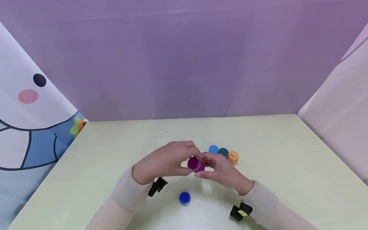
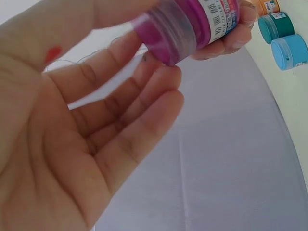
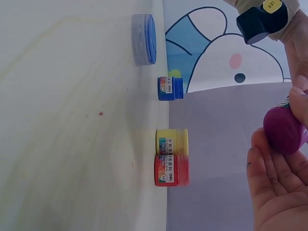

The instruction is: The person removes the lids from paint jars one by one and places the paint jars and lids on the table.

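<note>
Both hands meet over the table around a magenta paint jar [image 1: 194, 164] with a clear lid. My left hand [image 1: 172, 159] pinches its lid end between thumb and fingertips. In the left wrist view the other fingers of that hand spread below the lid. My right hand [image 1: 222, 171] grips the labelled body of the jar from the other side. The jar lies on its side in the air, its magenta base [image 3: 284, 130] showing in the right wrist view. On the table nearer the person is a clear lid with blue in it [image 1: 184, 198].
Beyond the right hand stand a light blue jar [image 1: 213, 149], a dark green jar [image 1: 223, 151] and an orange jar [image 1: 233, 157]. The right wrist view adds a dark blue jar [image 3: 169, 88], a yellow jar [image 3: 168, 141] and a red jar [image 3: 168, 169]. Purple cloth [image 1: 195, 64] hangs behind the table.
</note>
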{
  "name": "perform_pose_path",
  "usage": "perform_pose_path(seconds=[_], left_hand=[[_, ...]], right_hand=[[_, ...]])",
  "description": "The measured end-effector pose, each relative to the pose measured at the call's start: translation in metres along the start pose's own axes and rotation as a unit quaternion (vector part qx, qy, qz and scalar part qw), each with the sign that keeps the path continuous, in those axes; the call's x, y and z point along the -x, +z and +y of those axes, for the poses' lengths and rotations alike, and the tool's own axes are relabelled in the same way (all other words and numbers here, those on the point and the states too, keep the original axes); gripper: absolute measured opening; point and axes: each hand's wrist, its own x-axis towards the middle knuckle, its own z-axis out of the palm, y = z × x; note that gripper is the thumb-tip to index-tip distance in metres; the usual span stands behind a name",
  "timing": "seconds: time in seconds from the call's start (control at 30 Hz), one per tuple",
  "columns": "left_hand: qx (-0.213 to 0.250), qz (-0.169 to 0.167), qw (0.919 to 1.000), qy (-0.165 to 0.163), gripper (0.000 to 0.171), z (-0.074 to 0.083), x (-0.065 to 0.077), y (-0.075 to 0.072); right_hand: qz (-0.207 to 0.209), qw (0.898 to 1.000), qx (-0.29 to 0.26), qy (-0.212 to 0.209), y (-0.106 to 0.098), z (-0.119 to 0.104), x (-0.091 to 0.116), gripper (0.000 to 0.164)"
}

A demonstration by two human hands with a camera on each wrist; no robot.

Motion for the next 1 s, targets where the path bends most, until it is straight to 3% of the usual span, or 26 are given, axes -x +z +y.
perform_pose_path(seconds=[0.27, 0.43, 0.53, 0.7, 0.83, 1.0], left_hand=[[-0.010, 0.021, 0.9973, -0.069, 0.014, 0.001, -0.002, 0.003], [-0.019, 0.027, 0.9946, -0.099, 0.015, 0.001, -0.002, 0.004], [-0.015, 0.013, 0.9961, -0.086, 0.021, 0.001, -0.001, 0.002], [0.001, -0.020, 0.9996, -0.020, 0.043, 0.000, 0.001, -0.003], [0.005, -0.018, 0.9996, 0.023, 0.036, 0.000, 0.001, -0.003], [0.008, -0.013, 0.9994, 0.032, 0.029, 0.000, 0.000, -0.004]], right_hand=[[0.000, 1.000, 0.013, -0.017, 0.000, -0.011, 0.001, 0.035], [0.005, 1.000, 0.018, 0.009, 0.002, 0.007, -0.001, 0.036], [0.005, 1.000, 0.005, 0.005, 0.002, 0.016, -0.001, 0.037], [0.002, 1.000, -0.028, -0.007, 0.000, 0.016, 0.000, 0.034], [-0.004, 0.999, -0.033, -0.001, 0.000, 0.015, 0.000, 0.030], [-0.007, 1.000, -0.026, 0.001, 0.000, 0.014, 0.000, 0.028]])
